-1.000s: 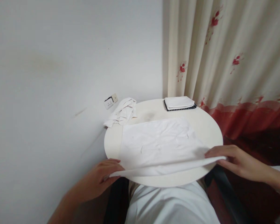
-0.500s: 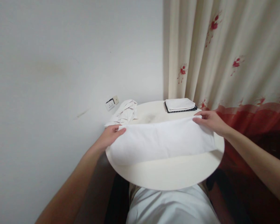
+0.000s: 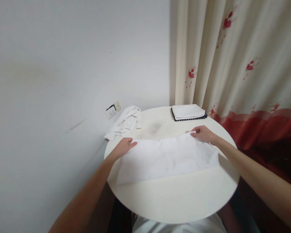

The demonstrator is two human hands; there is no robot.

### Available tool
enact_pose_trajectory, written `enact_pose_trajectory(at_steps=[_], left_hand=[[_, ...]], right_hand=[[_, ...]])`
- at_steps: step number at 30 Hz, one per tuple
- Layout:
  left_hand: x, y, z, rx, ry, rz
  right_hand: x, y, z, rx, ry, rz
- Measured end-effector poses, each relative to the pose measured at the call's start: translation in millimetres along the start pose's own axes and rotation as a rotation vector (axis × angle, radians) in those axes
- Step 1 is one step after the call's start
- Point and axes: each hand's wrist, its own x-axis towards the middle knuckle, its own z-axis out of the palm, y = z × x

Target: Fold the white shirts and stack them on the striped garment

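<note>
A long strip of folded white cloth [image 3: 167,158] spans the round white table [image 3: 179,200]. Its far left corner is pinched between the thumb and fingers of my left hand [image 3: 123,147]. At the far right corner, my right hand [image 3: 203,133] grips the same edge, with the fingertips partly hidden by the fabric. The far edge sags a little between my hands and looks slightly raised, while the near edge hangs toward the tabletop. Whether that near edge touches the table is hard to tell.
A crumpled white cloth [image 3: 127,121] lies at the table's back left, partly over the edge by the wall. A neatly folded white cloth [image 3: 188,111] rests on a black-and-white edged item [image 3: 190,119] at the back right. A wall socket [image 3: 111,112] and a flowered curtain [image 3: 232,64] are beyond.
Both hands have come slightly closer together, still holding the white cloth. It now sits lower in the picture, and the view has shifted to show more of the table.
</note>
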Motion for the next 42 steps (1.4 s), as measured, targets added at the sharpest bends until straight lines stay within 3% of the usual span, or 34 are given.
enact_pose_trajectory(at_steps=[6,8,10,12,15,18,20,22,25,31,36,39,42], left_hand=[[5,-9,3.7,0.064,-0.037,-0.004],[2,-7,4.1,0.086,0.029,-0.023],[-5,6,6.5,0.141,0.155,0.015],[-16,31,15.8,0.213,0.219,0.149],[-37,84,47.6,0.239,0.051,0.417],[-49,125,88.1,0.267,-0.093,0.489],[-50,135,107.6,0.294,-0.156,0.449],[-48,129,115.3,0.313,-0.201,0.412],[-45,105,107.0,0.342,-0.212,0.367],[-53,40,67.7,0.518,-0.088,0.160],[-60,-5,45.7,0.553,-0.034,0.054],[-57,-7,33.4,0.514,0.012,0.018],[-49,22,28.2,0.465,0.040,0.065]], right_hand=[[7,4,0,-0.323,-0.017,-0.076],[6,2,-5,-0.467,-0.007,-0.076],[1,-7,-10,-0.616,0.009,-0.078],[-9,-25,-7,-0.732,0.024,-0.132],[-34,-61,24,-0.782,0.000,-0.324],[-63,-81,76,-0.778,-0.102,-0.473],[-76,-76,103,-0.780,-0.147,-0.460],[-80,-61,113,-0.780,-0.159,-0.430],[-72,-32,99,-0.780,-0.140,-0.409],[-59,14,43,-0.815,-0.073,-0.261],[-49,49,0,-0.708,0.020,-0.084],[-35,56,-26,-0.618,0.168,0.028],[-23,34,-32,-0.607,0.286,0.005]])
